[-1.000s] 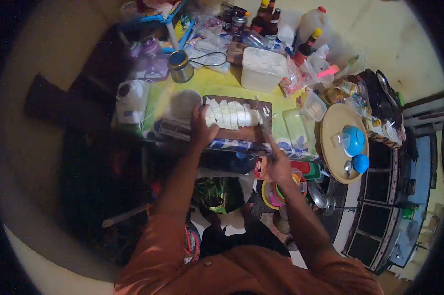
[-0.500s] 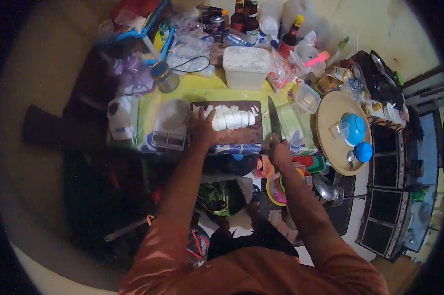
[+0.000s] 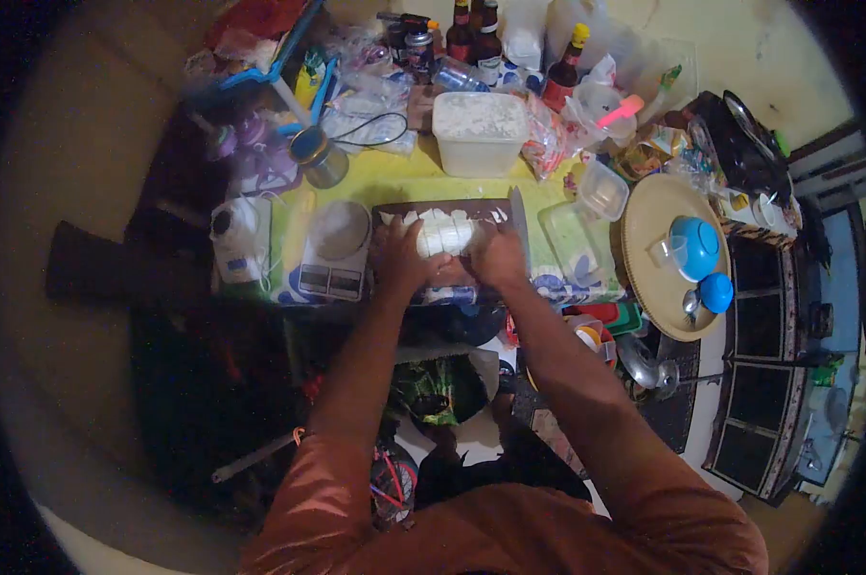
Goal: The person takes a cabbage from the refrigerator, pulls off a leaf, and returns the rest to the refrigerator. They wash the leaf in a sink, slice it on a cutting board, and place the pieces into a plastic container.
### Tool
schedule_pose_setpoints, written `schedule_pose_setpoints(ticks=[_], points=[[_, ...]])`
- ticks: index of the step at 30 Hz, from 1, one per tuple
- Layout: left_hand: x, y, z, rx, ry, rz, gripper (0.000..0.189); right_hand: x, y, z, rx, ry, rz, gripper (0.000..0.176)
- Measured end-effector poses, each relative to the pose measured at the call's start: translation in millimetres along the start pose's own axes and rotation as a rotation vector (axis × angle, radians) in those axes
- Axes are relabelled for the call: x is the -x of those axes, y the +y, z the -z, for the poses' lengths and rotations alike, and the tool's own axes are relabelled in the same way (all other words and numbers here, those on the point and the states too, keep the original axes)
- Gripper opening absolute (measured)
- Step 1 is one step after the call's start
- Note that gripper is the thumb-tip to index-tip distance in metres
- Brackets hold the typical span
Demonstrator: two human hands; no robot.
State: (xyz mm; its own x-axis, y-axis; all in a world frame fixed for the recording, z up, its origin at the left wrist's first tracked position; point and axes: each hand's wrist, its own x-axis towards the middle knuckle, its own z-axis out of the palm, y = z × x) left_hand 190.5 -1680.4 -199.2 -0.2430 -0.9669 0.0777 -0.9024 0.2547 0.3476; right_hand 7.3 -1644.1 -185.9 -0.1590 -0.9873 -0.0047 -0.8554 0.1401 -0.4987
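Sliced white food lies in a row on a dark brown cutting board at the table's front edge. My left hand grips the row's left end, its fingers bent over it and its thumb along the near side. At the right end, my right hand is closed, its fingertips close to the last slices. A knife points away from me at the board's right edge; its handle is hidden by my right hand. Small white scraps lie along the board's far side.
A kitchen scale stands left of the board, a white tub behind it. To the right are a green container and a round tan tray with blue bowls. Bottles and plastic bags crowd the back.
My right hand has moved left with the knife, from beside the board to the right end of the white food. My left hand stays at the left end, its thumb slightly further right.
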Motion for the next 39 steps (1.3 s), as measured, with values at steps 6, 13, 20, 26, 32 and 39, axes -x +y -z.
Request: schedule_pose_setpoints(ticks=[6, 13, 20, 26, 32, 39], points=[[0.9, -7.0, -21.7, -0.003, 0.064, 0.001, 0.087, -6.7, -3.5, -21.5, 0.079, 0.111, -0.032, 0.054], [1.3, -4.1, -18.5, 0.033, 0.022, -0.066, 0.076, 7.5, -13.6, -23.0, -0.045, 0.174, -0.081, 0.06], [-5.2, -1.3, -12.8, 0.033, -0.031, -0.081, 0.064, 4.2, -29.7, -26.6, -0.106, 0.101, -0.258, 0.064], [-13.2, -12.1, -29.3, 0.23, 0.089, -0.101, 0.046, -13.5, -26.1, -44.1, -0.488, 0.086, -0.228, 0.062], [-22.1, -16.3, -45.5, 0.921, 0.054, -0.084, 0.039, -28.2, -53.6, -59.1, -0.532, 0.145, -0.333, 0.053], [-14.1, 14.1, -47.8, 1.537, 0.08, 0.275, 0.042, -41.8, -48.0, -100.2, -0.862, 0.108, -0.572, 0.051]])
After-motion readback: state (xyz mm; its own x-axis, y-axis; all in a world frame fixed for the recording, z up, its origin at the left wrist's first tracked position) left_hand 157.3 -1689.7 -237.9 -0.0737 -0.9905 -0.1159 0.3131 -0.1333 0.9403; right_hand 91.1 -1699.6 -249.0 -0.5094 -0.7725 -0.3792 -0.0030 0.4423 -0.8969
